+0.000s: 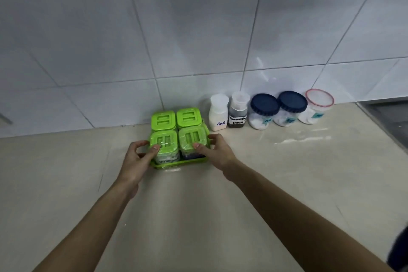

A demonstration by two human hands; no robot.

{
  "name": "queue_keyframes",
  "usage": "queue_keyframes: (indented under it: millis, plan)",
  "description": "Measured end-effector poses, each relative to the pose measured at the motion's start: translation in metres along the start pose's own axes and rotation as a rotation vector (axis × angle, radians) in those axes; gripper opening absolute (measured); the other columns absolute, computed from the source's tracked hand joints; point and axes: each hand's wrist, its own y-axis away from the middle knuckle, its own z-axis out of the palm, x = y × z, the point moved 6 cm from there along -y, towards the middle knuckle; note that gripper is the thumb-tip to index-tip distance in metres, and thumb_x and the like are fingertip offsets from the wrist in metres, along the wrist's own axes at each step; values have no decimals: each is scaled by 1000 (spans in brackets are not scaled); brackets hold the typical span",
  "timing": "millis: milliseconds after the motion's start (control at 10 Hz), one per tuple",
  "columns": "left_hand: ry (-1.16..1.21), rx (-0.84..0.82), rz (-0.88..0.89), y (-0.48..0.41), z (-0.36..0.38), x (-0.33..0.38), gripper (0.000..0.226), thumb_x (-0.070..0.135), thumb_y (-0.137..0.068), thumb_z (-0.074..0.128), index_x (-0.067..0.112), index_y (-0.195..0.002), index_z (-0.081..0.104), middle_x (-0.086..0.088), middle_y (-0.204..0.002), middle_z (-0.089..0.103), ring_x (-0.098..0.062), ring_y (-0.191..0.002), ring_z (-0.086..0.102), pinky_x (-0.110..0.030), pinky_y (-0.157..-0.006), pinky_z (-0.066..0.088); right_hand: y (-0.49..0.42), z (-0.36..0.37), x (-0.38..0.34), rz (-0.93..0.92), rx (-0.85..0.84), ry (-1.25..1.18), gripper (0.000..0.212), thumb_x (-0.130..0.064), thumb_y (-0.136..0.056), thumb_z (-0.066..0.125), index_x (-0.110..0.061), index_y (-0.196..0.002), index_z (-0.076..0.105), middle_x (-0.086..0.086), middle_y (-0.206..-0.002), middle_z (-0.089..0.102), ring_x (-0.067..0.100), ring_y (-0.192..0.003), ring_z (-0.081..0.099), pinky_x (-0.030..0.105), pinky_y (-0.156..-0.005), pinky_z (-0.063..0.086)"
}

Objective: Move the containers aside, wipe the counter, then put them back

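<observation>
A green tray (pixel 176 164) with several green-lidded square jars (pixel 175 118) stands on the beige counter (pixel 198 205), close to the tiled wall. My left hand (pixel 138 161) grips the tray's left side, thumb on the front left jar's lid. My right hand (pixel 215 150) grips the right side, thumb on the front right lid. To the right, along the wall, stand a white salt bottle (pixel 218 113), a dark seasoning sauce bottle (pixel 238 110), two blue-lidded jars (pixel 263 112) and a red-rimmed clear tub (pixel 316 108).
A white tiled wall (pixel 198 28) rises behind the counter. A dark recessed edge (pixel 388 115) shows at the far right. A wet-looking sheen (pixel 302 137) lies on the counter in front of the jars.
</observation>
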Motion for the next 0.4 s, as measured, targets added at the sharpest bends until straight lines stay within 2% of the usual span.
queue_keyframes:
  millis: [100,300,400]
  plan:
    - [19,-4,-14,-9,4,1,45,31,-83,71,19,-120,50,-18,-103,64,-27,-92,64,-47,-95,51,-4,-2,-1,6,24,-35,62,-38,-81,72,-11,-130,45,1,-116,55,17,-104,51,26,-87,40]
    - [56,37,2,-20,10,4,50,36,-79,74,14,-119,54,-17,-110,64,-25,-95,64,-45,-90,54,-17,-1,1,-14,71,-32,60,-43,-83,67,-11,-130,49,4,-123,59,18,-105,54,26,-86,40]
    - [193,92,-73,-13,4,-6,55,46,-77,73,13,-117,54,-12,-108,66,-25,-91,64,-42,-79,55,-8,-7,1,-40,92,44,60,-45,-85,64,-11,-132,46,5,-126,57,21,-111,54,31,-93,43]
